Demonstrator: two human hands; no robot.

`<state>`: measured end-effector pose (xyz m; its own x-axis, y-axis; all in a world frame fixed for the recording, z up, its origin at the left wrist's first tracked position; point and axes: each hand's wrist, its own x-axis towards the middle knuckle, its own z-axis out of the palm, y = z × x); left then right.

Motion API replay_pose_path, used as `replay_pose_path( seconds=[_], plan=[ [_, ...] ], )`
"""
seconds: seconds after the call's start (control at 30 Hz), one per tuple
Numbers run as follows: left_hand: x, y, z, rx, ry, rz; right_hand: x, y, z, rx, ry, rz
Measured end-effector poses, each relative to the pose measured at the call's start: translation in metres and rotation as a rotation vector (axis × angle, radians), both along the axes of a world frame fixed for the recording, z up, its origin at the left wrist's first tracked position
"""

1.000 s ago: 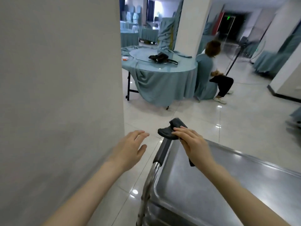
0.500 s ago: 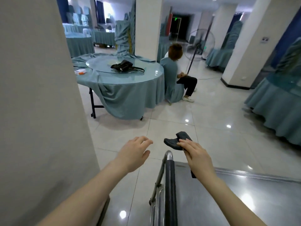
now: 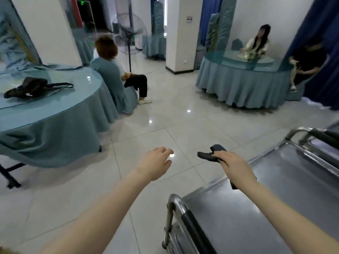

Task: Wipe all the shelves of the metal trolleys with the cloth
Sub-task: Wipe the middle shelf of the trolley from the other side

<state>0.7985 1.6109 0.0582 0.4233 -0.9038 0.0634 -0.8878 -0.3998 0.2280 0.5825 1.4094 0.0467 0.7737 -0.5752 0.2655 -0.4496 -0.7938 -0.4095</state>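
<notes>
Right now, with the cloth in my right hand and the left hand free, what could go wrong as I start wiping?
1. The right hand holds the cloth out over the floor, seemingly past the shelf edge; a slip would drop it on the tiles.
2. The left hand holds nothing, so a hard wipe may push the trolley toward the second trolley close by.

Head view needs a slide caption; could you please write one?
Right hand holds a dark cloth by the metal trolley shelf, left hand open over the tiled floor.
</notes>
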Motion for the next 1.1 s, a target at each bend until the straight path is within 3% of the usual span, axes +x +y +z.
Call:
replay_pose_path(
  seconds=[0.33, 0.53, 0.7, 0.9, 1.1],
  plan=[
    [0.151, -0.102, 0.012, 0.024, 0.042, -0.134, 0.111, -0.056, -0.024, 0.053, -0.105, -0.189],
    [0.255, -0.165, 0.006, 0.033, 0.037, -0.244, 0.192, -0.089, -0.032, -0.018, -0.021, -0.203],
    [0.319, -0.237, -0.008, 0.022, 0.016, -0.421, 0.234, -0.098, -0.032, -0.113, -0.142, -0.426],
    [0.324, -0.318, -0.024, -0.009, 0.054, -0.711, 0.241, -0.090, -0.042, -0.014, -0.144, -0.793],
    [0.264, -0.410, -0.033, -0.028, 0.100, -1.033, 0.203, -0.101, -0.051, 0.104, -0.022, -1.144]
  ],
)
